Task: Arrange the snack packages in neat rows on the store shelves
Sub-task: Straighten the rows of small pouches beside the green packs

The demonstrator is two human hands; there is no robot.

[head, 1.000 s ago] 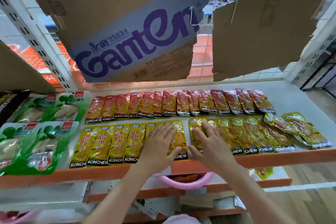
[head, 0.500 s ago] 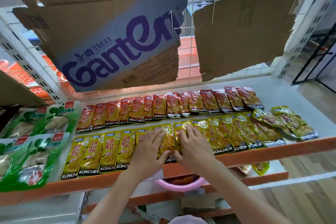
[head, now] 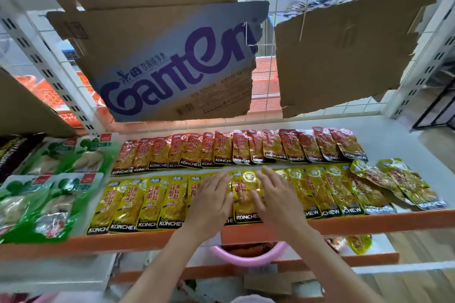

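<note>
Both hands lie flat on the front row of glossy yellow foil snack packages [head: 157, 200], which sits along the orange front lip of the white metal shelf [head: 394, 140]. The left hand [head: 211, 200] presses with straight, slightly spread fingers on the packets left of centre, and the right hand [head: 277, 198] lies just beside it, fingers also straight, with 1 yellow packet [head: 245, 194] showing in the narrow gap between them. Neither hand curls round or pinches anything; they rest on the packets as flat palms, close together but not touching each other. The step in hand looks like squaring up the middle of the yellow row, nudging overlapped packets sideways so the edges line up. Behind it, the row of red foil snack packages [head: 236, 149] already runs in a fairly even overlapped line. The work left appears to be at the right end, where 2 or 3 skewed yellow packets [head: 403, 183] lie angled and out of line with the rest. The next move probably calls for sliding the right hand that way and turning those strays parallel to their neighbours, with light pressure so the slippery foil does not ride up over the adjacent packet or slip off the orange lip. Green and white pouches [head: 53, 194] fill the shelf's left end, and a torn cardboard sheet printed with purple lettering [head: 172, 69] hangs above.
</note>
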